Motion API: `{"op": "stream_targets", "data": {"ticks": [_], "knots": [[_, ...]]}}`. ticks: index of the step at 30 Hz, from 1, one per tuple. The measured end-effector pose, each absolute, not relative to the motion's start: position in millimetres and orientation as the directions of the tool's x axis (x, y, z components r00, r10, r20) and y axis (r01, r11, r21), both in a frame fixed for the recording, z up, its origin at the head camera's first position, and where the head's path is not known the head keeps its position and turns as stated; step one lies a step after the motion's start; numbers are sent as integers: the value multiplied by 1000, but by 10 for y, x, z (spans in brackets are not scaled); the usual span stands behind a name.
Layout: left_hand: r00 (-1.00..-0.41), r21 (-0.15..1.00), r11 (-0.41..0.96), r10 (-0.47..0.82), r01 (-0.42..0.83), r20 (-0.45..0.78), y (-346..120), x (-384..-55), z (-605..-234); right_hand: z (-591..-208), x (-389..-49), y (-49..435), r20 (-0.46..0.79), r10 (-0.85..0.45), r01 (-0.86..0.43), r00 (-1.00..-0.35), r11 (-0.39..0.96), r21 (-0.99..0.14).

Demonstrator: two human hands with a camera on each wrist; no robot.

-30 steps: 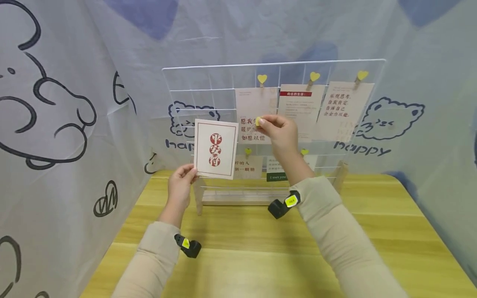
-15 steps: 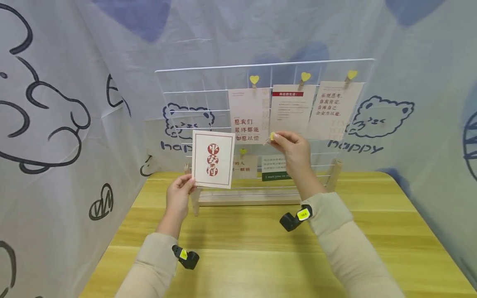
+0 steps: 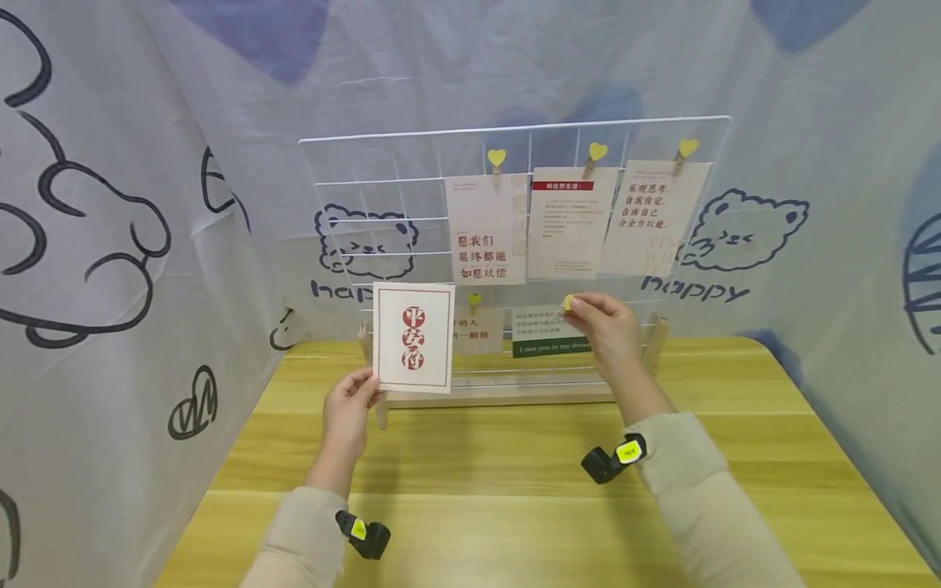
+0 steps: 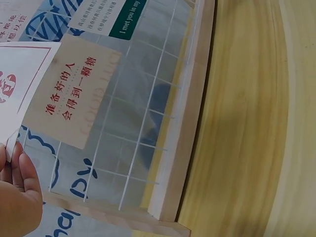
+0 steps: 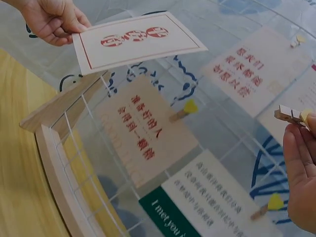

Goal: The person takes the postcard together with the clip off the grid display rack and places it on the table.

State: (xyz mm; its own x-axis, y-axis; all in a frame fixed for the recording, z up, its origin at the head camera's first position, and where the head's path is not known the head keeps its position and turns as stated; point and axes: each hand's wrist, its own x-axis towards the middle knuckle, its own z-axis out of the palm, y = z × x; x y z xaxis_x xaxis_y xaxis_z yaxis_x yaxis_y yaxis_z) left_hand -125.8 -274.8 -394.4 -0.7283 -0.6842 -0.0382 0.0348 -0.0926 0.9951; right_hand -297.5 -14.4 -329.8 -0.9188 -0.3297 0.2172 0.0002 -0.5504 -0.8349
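Note:
My left hand (image 3: 349, 414) pinches a white card (image 3: 434, 335) by its lower left corner. The card has a red border and three red round characters, and it stands upright in front of the wire grid rack (image 3: 382, 180). Between thumb and fingers of my right hand (image 3: 612, 333) is a small wooden clothespin (image 5: 289, 114) with a yellow heart on it. That hand is in front of the rack's lower right part, over the green-banded card (image 3: 547, 347). In the left wrist view, the beige card (image 4: 74, 89) hangs beside the held card.
Several cards hang on the rack by heart clothespins; among them are a pink card (image 3: 481, 212), a red-headed card (image 3: 569, 224) and a right-hand card (image 3: 654, 200). A wooden base (image 3: 507, 398) holds the rack on the wooden table (image 3: 478, 490). Printed cloth (image 3: 110, 327) surrounds it.
My right hand has moved down and right with the clothespin, away from the pink card to the lower right. My left hand has lowered the white card, still pinching it.

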Motion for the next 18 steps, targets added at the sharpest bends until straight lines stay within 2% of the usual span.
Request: {"op": "stream_targets", "data": {"ticks": [12, 18], "knots": [[-722, 994, -104, -684, -42, -102, -2755, -1129, -4178, -3635, -3021, 161, 197, -357, 41, -913, -562, -826], [-713, 992, -123, -692, -38, -112, -2743, -1109, -4283, -3819, -3024, 290, 147, -337, 57, -930, -527, -848]]}}
